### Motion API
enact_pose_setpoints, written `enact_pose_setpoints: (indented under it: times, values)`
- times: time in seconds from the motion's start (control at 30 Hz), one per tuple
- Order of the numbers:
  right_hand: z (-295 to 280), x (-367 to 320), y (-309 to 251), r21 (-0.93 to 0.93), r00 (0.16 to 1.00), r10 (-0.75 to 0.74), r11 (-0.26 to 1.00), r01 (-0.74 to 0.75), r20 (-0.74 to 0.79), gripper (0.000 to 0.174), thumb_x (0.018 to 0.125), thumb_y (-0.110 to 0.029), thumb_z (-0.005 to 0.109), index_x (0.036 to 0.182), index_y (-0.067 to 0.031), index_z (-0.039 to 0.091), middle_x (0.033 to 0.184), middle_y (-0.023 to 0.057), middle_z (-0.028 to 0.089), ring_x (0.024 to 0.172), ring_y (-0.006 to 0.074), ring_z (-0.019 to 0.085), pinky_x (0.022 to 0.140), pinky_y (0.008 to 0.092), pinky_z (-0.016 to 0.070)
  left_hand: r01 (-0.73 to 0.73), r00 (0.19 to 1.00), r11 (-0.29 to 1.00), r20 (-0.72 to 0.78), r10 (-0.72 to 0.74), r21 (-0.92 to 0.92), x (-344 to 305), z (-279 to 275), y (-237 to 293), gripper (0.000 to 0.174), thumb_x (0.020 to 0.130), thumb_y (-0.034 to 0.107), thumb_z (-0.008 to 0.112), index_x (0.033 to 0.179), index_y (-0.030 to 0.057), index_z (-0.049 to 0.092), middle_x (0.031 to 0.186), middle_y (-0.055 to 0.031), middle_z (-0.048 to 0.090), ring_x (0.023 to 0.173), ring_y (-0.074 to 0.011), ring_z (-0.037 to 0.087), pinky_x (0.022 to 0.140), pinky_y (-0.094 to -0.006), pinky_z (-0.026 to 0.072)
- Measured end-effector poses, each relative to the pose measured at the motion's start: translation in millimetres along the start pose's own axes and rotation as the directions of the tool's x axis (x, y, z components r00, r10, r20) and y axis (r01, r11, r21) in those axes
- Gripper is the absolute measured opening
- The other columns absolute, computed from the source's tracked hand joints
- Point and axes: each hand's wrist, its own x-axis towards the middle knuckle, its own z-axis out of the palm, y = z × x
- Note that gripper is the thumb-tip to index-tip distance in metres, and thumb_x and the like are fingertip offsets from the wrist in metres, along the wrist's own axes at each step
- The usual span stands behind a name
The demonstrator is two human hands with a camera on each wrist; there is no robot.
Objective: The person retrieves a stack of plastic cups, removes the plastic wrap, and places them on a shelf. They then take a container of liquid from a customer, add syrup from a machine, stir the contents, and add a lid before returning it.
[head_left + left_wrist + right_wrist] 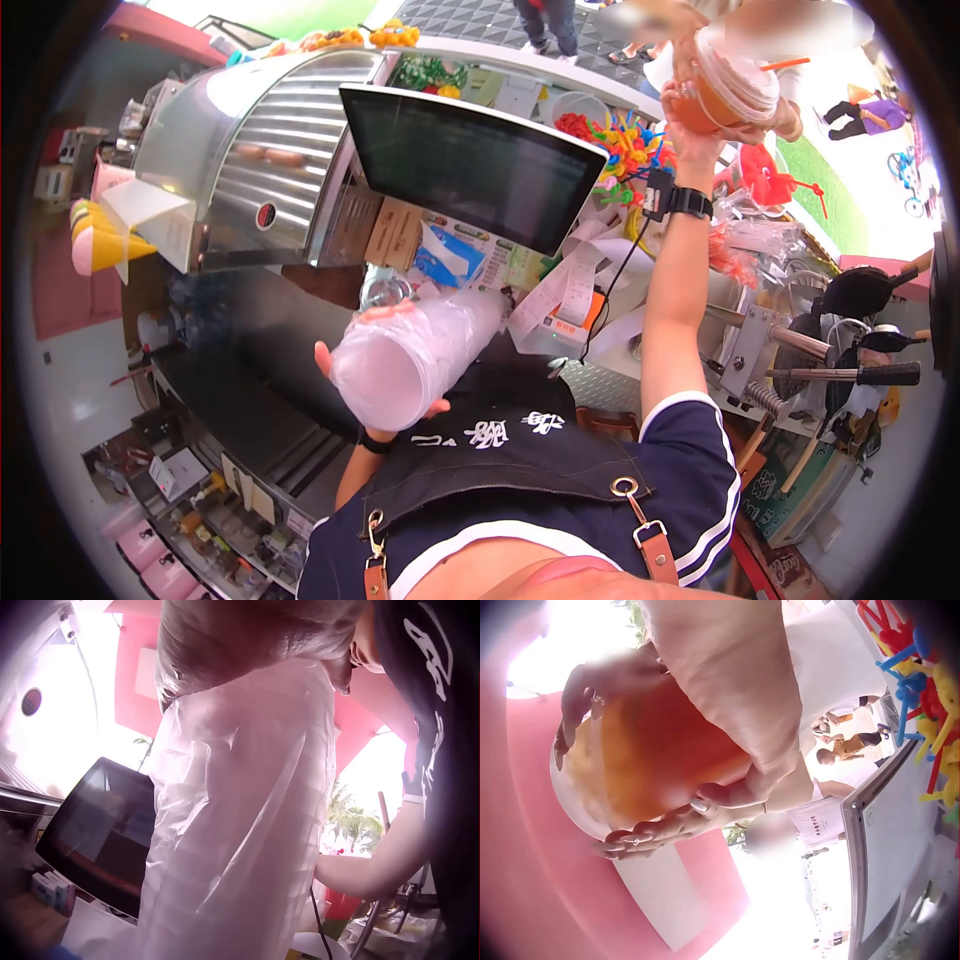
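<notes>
My left hand (255,637) grips a long stack of clear plastic cups (400,365) in a thin plastic sleeve, held in front of my apron with the open cup end toward me. My right arm reaches out over the counter, and the right hand (739,690) holds a large lidded cup of orange-red drink (660,750). An orange straw (785,64) shows by its lid in the head view. Another person's hands (667,829) are around the same cup from the far side, fingers touching it.
A dark monitor (470,165) stands on the counter, with a ribbed metal roller cooker (280,160) to its left. Colourful balloon-like sticks (630,150) and paper receipts (575,295) lie right of it. Iron-handled equipment (800,365) sits at far right. People stand outside.
</notes>
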Motion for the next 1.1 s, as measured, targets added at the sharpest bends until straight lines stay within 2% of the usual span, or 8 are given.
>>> enact_pose_setpoints:
  times: [0.1, 0.23, 0.37, 0.43, 0.5, 0.73, 1.03, 1.1]
  values:
    - [2.7, -10.4, -2.6, 0.067, 0.976, 0.122, 0.988, -0.136, 0.181, 0.058, 0.082, -0.039, 0.050, 0.123, 0.0019, 0.045, 0.114, 0.0210, 0.043, 0.107, 0.0337, 0.038, 0.083, 0.0414, 0.0420, -0.050, 0.998, 0.999, 0.024, 0.050, -0.005, 9.2, 4.0, -0.8, 0.133, 0.058, 0.052, 0.083, 0.144, 0.0219, -0.012, 0.126, -0.0245, 0.042, 0.112, -0.0367, 0.051, 0.094, -0.0517, 0.0385]
    - [30.3, -38.8, 10.9, -0.152, 0.997, -0.073, 0.986, 0.065, -0.041, 0.057, 0.082, -0.039, 0.049, 0.122, 0.0016, 0.045, 0.115, 0.0215, 0.042, 0.105, 0.0327, 0.037, 0.080, 0.0399, 0.0421, -0.030, 0.998, 0.998, -0.055, 0.027, -0.051, -5.0, 5.6, -11.9, 0.134, 0.057, 0.050, 0.085, 0.144, 0.0207, -0.013, 0.128, -0.0246, 0.041, 0.113, -0.0367, 0.050, 0.097, -0.0514, 0.0382]
    - [45.5, -68.8, 15.4, -0.023, 0.999, 0.031, 0.999, -0.032, -0.020, 0.060, 0.080, -0.039, 0.053, 0.124, 0.0009, 0.043, 0.114, 0.0223, 0.041, 0.103, 0.0324, 0.038, 0.080, 0.0398, 0.0422, -0.047, 0.999, 0.999, -0.018, 0.047, -0.007, -5.8, 5.8, -11.7, 0.125, 0.062, 0.051, 0.080, 0.144, 0.0203, -0.009, 0.134, -0.0219, 0.038, 0.118, -0.0337, 0.047, 0.103, -0.0503, 0.0305]
    - [45.9, -82.2, 12.7, 0.065, 0.987, 0.155, 0.985, -0.157, 0.036, 0.067, 0.081, -0.051, 0.053, 0.126, -0.0019, 0.044, 0.118, 0.0198, 0.048, 0.105, 0.0373, 0.042, 0.081, 0.0444, 0.0439, -0.060, 0.997, 0.998, 0.040, 0.059, 0.020, -10.2, 2.0, -9.0, 0.116, 0.067, 0.053, 0.076, 0.145, 0.0197, -0.004, 0.136, -0.0191, 0.038, 0.123, -0.0301, 0.044, 0.107, -0.0485, 0.0256]
    - [50.7, -97.0, 15.4, 0.041, 0.990, 0.138, 0.989, -0.139, 0.025, 0.066, 0.082, -0.051, 0.053, 0.125, -0.0021, 0.044, 0.117, 0.0199, 0.048, 0.104, 0.0374, 0.043, 0.080, 0.0440, 0.0443, -0.162, 0.961, 0.814, 0.276, 0.003, 0.557, -21.5, -8.1, -8.3, 0.107, 0.071, 0.058, 0.069, 0.145, 0.0127, 0.006, 0.141, -0.0184, 0.033, 0.124, -0.0300, 0.041, 0.105, -0.0463, 0.0279]
    - [74.6, -138.2, 29.1, 0.008, 0.988, 0.106, 0.994, -0.105, -0.109, 0.064, 0.083, -0.050, 0.053, 0.124, -0.0018, 0.046, 0.112, 0.0203, 0.052, 0.101, 0.0372, 0.045, 0.076, 0.0428, 0.0463, -0.039, 0.998, 0.958, 0.051, 0.025, 0.285, -22.1, 19.4, -4.1, 0.105, 0.071, 0.059, 0.068, 0.144, 0.0100, 0.010, 0.140, -0.0175, 0.033, 0.125, -0.0296, 0.040, 0.106, -0.0454, 0.0278]
    - [107.7, -188.7, 58.8, -0.054, 0.993, 0.112, 0.992, -0.114, -0.040, 0.062, 0.082, -0.033, 0.059, 0.128, 0.0026, 0.037, 0.116, 0.0232, 0.041, 0.105, 0.0340, 0.040, 0.080, 0.0397, 0.0437, 0.202, 0.938, 0.978, -0.276, -0.209, -0.055, -53.6, -20.5, 16.1, 0.103, 0.072, 0.061, 0.066, 0.142, 0.0061, 0.016, 0.139, -0.0161, 0.034, 0.126, -0.0289, 0.038, 0.106, -0.0441, 0.0277]
    - [119.3, -204.1, 64.1, -0.088, 0.991, 0.126, 0.988, -0.129, -0.041, 0.061, 0.083, -0.033, 0.058, 0.128, 0.0019, 0.038, 0.116, 0.0230, 0.042, 0.106, 0.0342, 0.040, 0.081, 0.0399, 0.0435, 0.014, 0.945, 0.970, -0.313, -0.092, -0.242, -47.1, -42.9, 28.8, 0.106, 0.069, 0.061, 0.068, 0.140, 0.0030, 0.016, 0.136, -0.0147, 0.036, 0.125, -0.0275, 0.037, 0.105, -0.0426, 0.0286]
